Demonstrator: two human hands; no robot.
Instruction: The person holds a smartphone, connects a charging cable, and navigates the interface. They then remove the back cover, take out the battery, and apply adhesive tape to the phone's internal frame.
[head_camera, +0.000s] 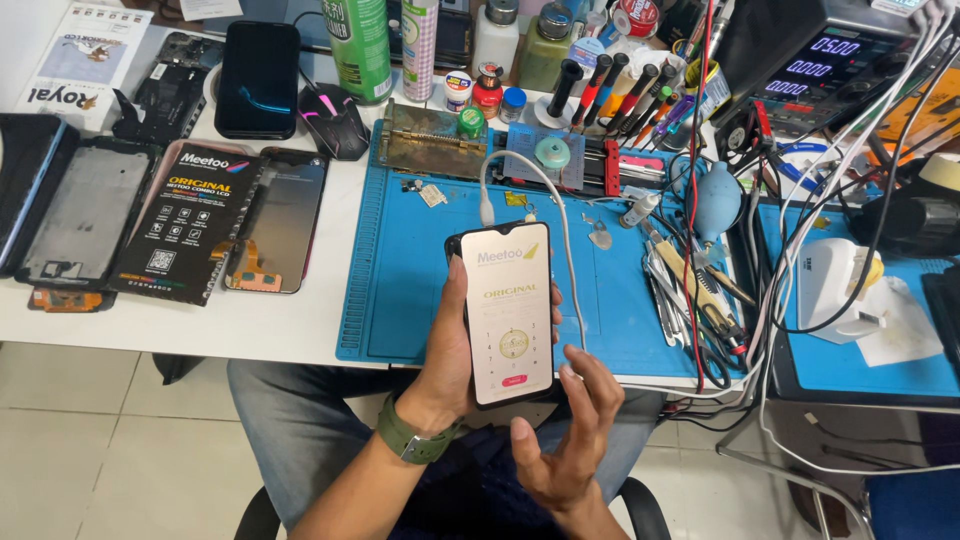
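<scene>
- Head view: the left hand (450, 345) grips a phone (510, 310) by its long edges, upright above the lap, just before the blue mat (400, 290) on the desk (250, 325).
- The right hand (565, 430) is open, holds nothing, fingers near the lower corner of the phone.
- The phone seems light, stiff, smooth and fragile glass; the edges are the safest place to hold.
- A white cable (560, 220) goes to its top; the plug and the back of the phone are hidden.

free: blue mat (420, 300) centre | blocked: tools (690, 290) and cables (770, 300) right, phone parts (200, 215) left
</scene>
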